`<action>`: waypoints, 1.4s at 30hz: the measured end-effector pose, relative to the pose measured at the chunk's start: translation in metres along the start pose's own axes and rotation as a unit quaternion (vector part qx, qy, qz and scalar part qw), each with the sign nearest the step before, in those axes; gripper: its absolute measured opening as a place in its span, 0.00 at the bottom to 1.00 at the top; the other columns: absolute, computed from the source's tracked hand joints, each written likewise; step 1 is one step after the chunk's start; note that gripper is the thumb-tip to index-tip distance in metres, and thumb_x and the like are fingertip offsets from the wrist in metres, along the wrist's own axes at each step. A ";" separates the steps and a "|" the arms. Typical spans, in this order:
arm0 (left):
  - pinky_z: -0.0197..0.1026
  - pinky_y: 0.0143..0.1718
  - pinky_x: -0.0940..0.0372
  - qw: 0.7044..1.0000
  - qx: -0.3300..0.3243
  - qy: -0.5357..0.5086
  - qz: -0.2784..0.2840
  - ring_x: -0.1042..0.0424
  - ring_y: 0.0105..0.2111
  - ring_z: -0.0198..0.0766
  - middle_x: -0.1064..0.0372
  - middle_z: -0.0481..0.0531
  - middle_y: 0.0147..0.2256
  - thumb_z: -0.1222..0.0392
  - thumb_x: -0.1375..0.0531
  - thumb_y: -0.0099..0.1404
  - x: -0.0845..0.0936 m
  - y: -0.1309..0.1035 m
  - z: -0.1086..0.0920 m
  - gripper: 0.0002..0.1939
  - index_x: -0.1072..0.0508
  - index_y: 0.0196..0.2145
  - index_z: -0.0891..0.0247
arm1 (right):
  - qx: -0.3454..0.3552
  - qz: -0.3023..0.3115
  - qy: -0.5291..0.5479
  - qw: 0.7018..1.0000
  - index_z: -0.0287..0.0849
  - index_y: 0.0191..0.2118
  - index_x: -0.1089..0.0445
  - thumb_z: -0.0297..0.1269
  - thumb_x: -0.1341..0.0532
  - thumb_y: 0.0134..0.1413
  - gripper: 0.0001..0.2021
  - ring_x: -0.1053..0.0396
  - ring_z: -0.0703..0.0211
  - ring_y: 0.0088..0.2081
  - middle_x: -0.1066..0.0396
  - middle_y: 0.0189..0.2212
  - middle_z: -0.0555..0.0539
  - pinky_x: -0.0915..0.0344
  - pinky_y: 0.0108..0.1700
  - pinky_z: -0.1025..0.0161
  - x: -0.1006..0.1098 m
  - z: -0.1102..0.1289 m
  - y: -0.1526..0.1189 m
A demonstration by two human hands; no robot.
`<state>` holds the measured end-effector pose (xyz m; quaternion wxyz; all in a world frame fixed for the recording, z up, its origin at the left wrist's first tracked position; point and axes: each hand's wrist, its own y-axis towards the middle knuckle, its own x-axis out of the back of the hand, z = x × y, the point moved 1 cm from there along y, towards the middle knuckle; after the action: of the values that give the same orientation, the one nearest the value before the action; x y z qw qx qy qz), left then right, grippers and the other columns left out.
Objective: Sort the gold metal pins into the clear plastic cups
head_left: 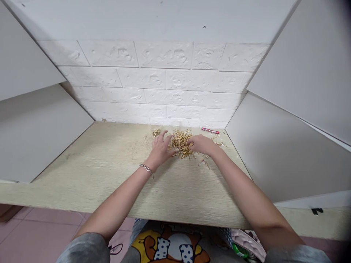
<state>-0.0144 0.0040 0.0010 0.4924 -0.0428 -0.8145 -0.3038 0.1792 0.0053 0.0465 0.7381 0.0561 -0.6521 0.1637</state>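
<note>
A loose heap of thin gold-coloured metal pins (182, 141) lies on the table between my hands. My left hand (161, 148) is at the heap's left edge, its fingers curved and spread apart, holding nothing that I can see. From the other side my right hand (202, 144) reaches in, fingers bent and pressed together on pins at the right edge; how many it grips is hidden. Just behind my left hand sits a small cluster of gold pieces (156, 132). A few stray pins (207, 164) with whitish bits are scattered to the right, near my right wrist.
A red tube-shaped item (210, 130) lies at the back right by the white brick-patterned wall (178, 80). Pale panels stand left (41, 135) and right (296, 157) of the wooden table (109, 182). A small black object (317, 211) is at the front right edge.
</note>
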 end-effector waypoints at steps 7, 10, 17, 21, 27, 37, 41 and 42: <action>0.56 0.52 0.48 1.000 0.015 0.003 0.003 0.50 0.55 0.52 0.53 0.58 0.56 0.53 0.39 0.52 -0.001 0.001 0.001 0.29 0.41 0.51 0.56 | 0.022 0.034 -0.010 0.999 0.47 0.39 0.28 0.39 0.37 0.44 0.13 0.33 0.58 0.40 0.29 0.38 0.49 0.41 0.37 0.67 -0.018 0.010 0.006; 0.57 0.52 0.48 1.000 0.017 0.002 0.008 0.50 0.55 0.52 0.53 0.58 0.56 0.52 0.39 0.52 -0.002 0.001 0.002 0.29 0.42 0.51 0.56 | 0.014 0.018 -0.003 1.000 0.46 0.38 0.28 0.37 0.38 0.45 0.10 0.33 0.59 0.40 0.29 0.37 0.49 0.41 0.36 0.67 -0.023 0.010 0.009; 0.57 0.53 0.50 1.000 0.020 -0.009 0.009 0.51 0.55 0.52 0.53 0.57 0.56 0.53 0.38 0.51 -0.003 0.001 0.003 0.30 0.41 0.51 0.56 | 0.024 -0.025 0.061 0.998 0.43 0.34 0.28 0.33 0.43 0.49 0.08 0.33 0.62 0.35 0.28 0.33 0.48 0.42 0.33 0.68 -0.023 0.006 0.011; 0.57 0.53 0.50 1.000 0.022 -0.015 0.006 0.52 0.55 0.52 0.55 0.58 0.56 0.50 0.38 0.51 -0.003 0.001 0.001 0.30 0.42 0.51 0.56 | 0.039 -0.058 0.147 0.987 0.40 0.30 0.29 0.30 0.44 0.48 0.07 0.35 0.64 0.31 0.28 0.30 0.48 0.43 0.32 0.69 -0.008 0.001 0.006; 0.55 0.54 0.51 0.999 0.005 -0.042 0.002 0.53 0.56 0.51 0.54 0.57 0.56 0.51 0.38 0.51 -0.004 0.000 0.000 0.30 0.42 0.51 0.55 | 0.050 -0.109 0.277 0.953 0.39 0.30 0.31 0.32 0.45 0.47 0.07 0.36 0.65 0.26 0.31 0.25 0.51 0.43 0.28 0.69 0.006 -0.001 0.002; 0.56 0.55 0.51 0.996 0.033 -0.081 0.021 0.52 0.55 0.51 0.55 0.56 0.56 0.47 0.38 0.50 -0.001 0.002 -0.005 0.32 0.41 0.51 0.55 | 0.127 -0.178 0.092 0.972 0.40 0.36 0.27 0.32 0.47 0.56 0.11 0.36 0.62 0.36 0.31 0.32 0.46 0.43 0.37 0.66 -0.007 0.023 0.003; 0.56 0.55 0.52 0.996 0.034 -0.077 0.021 0.53 0.56 0.51 0.55 0.56 0.56 0.48 0.38 0.50 -0.001 0.001 -0.005 0.31 0.41 0.51 0.55 | 0.118 -0.180 0.019 0.976 0.41 0.37 0.28 0.34 0.50 0.59 0.13 0.37 0.62 0.36 0.35 0.32 0.46 0.45 0.34 0.67 -0.008 0.028 -0.001; 0.56 0.55 0.52 0.996 0.031 -0.076 0.021 0.53 0.56 0.51 0.56 0.56 0.56 0.48 0.38 0.50 -0.001 0.001 -0.005 0.31 0.41 0.51 0.55 | 0.115 -0.184 0.016 0.976 0.41 0.37 0.28 0.34 0.49 0.59 0.12 0.38 0.62 0.37 0.35 0.32 0.46 0.45 0.34 0.67 -0.008 0.028 -0.002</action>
<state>-0.0096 0.0023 0.0027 0.4361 -0.0679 -0.8578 -0.2636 0.1523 -0.0059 0.0427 0.7546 0.2567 -0.5956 0.0996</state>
